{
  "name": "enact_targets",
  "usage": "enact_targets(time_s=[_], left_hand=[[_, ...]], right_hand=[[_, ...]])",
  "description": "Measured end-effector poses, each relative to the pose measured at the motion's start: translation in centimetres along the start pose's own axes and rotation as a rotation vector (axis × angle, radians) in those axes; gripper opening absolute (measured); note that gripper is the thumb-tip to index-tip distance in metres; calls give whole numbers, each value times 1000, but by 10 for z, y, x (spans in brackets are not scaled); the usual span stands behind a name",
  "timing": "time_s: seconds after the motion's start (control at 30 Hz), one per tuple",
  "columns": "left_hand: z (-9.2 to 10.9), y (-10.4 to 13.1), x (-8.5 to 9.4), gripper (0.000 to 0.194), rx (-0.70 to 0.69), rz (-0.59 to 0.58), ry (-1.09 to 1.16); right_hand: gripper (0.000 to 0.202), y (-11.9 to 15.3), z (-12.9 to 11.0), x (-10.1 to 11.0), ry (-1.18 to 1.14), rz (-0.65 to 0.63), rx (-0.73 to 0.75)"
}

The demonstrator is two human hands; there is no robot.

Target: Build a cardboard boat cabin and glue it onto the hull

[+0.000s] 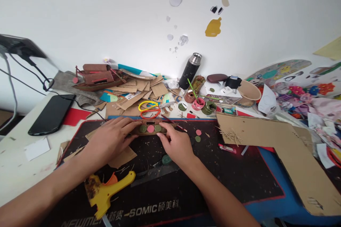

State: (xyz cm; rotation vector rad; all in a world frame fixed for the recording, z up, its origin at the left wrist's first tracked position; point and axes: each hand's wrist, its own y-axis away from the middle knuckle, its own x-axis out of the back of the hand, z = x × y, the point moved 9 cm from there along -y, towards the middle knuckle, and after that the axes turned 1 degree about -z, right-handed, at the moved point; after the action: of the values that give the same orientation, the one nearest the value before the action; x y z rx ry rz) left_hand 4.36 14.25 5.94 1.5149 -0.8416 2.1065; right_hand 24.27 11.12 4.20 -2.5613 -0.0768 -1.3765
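A small brown cardboard boat [147, 134] lies between both hands near the back of the black mat. Along its side sit two green discs [157, 128] and one pink disc [150, 128]. My left hand [109, 140] wraps round its left end, while the fingers and thumb of my right hand [178, 145] pinch the right end. Another pink disc [198, 132] and a green one [197, 138] rest on the mat to the right. A yellow hot glue gun [110, 191] lies below my left hand. Behind the boat are scissors [149, 108] with yellow and orange handles.
Cardboard scraps [133, 92], a finished brown boat model [96, 78], a black thermos [189, 71] and paint jars [209, 107] line the wall. At left lies a phone [52, 115]. Toothpicks [230, 135] sit by a large cardboard sheet [301, 163], near a pink lighter [227, 148].
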Motion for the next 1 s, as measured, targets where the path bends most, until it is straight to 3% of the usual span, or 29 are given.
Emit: enact_targets(time_s=[0.3, 1.0], left_hand=[[6, -6, 9, 41, -2, 21, 25], [15, -14, 11, 30, 8, 62, 98]], right_hand=[[34, -1, -1, -2, 1, 9, 13], [30, -3, 7, -2, -131, 28, -57]])
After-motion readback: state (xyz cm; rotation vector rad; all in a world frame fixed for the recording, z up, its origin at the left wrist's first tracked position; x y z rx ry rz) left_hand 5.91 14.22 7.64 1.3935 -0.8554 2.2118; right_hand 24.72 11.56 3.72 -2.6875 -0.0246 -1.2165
